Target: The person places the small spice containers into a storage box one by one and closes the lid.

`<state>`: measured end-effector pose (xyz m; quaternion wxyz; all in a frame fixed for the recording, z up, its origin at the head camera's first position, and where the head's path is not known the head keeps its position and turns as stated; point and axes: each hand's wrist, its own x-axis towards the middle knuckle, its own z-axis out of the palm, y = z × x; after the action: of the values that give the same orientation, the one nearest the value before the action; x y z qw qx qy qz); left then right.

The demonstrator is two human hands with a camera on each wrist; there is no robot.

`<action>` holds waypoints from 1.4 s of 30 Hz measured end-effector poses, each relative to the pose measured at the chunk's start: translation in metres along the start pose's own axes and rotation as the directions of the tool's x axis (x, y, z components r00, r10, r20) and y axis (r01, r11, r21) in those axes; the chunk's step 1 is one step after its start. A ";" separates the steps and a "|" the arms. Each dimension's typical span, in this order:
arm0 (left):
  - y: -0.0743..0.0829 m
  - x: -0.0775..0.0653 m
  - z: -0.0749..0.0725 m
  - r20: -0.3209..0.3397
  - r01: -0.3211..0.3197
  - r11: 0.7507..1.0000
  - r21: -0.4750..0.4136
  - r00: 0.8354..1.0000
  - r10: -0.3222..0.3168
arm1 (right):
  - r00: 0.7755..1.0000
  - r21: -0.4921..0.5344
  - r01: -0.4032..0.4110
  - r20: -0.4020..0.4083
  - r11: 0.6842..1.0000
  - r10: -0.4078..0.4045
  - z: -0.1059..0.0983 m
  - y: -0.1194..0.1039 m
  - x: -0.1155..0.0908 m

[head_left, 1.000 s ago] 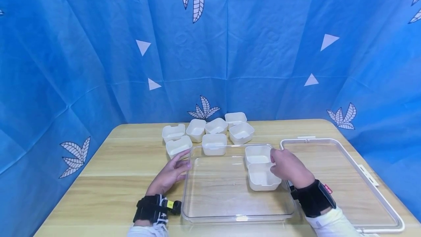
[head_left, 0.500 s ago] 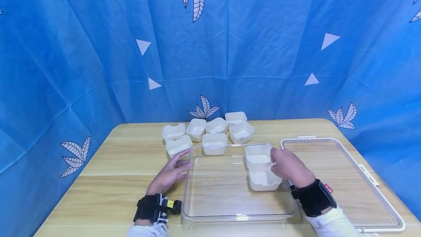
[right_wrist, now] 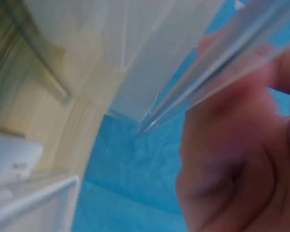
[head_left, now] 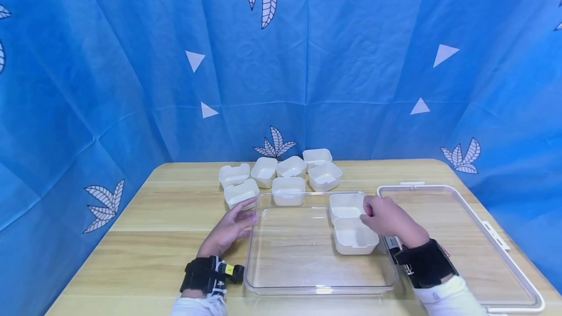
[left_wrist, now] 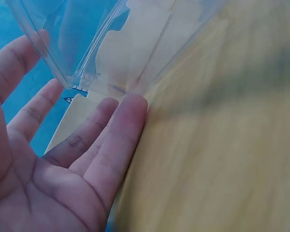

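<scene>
- Left hand [head_left: 226,230]: fingers loosely extended, touching the clear box [head_left: 322,289].
- Seven loose cups [head_left: 291,166]: clustered behind the box.
- Two white cups [head_left: 354,235]: inside the box, toward its right.
- Right hand [head_left: 388,216]: fingers curled near these; cannot tell whether gripping one.
- Lid [head_left: 461,228]: right of the box.

Two bins [head_left: 355,243], one before the other, stand in the right part of a box [head_left: 322,290] at the frame's lower centre, between a left hand [head_left: 229,229] and a right hand [head_left: 392,219]. Seven more bins [head_left: 264,172] cluster behind on the table [head_left: 131,243], a lid [head_left: 456,240] lies lower right, and a curtain [head_left: 338,62] spans the background.
</scene>
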<state>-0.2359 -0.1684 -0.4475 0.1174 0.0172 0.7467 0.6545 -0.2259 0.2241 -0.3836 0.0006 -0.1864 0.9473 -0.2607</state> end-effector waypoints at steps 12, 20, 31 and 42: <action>0.003 0.000 0.000 -0.003 -0.015 1.000 0.006 1.000 0.016 | 0.989 0.841 0.010 0.073 0.541 -0.131 -0.003 0.035 0.005; 0.003 0.000 -0.001 0.002 -0.026 1.000 0.011 1.000 0.026 | 0.904 0.983 -0.040 0.113 0.181 -0.413 -0.015 0.063 0.000; 0.003 -0.002 0.000 -0.003 -0.018 1.000 0.015 1.000 0.018 | 0.636 0.931 0.265 0.028 0.252 -0.771 -0.022 0.087 -0.002; 0.002 0.000 -0.003 -0.035 -0.025 0.999 0.022 0.999 0.026 | 0.787 0.901 0.301 -0.419 -0.311 -0.452 -0.019 0.077 -0.001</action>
<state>-0.2368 -0.1711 -0.4453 0.0956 0.0162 0.7555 0.6479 -0.2540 0.2949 -0.4047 0.1032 -0.4268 0.3000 -0.8468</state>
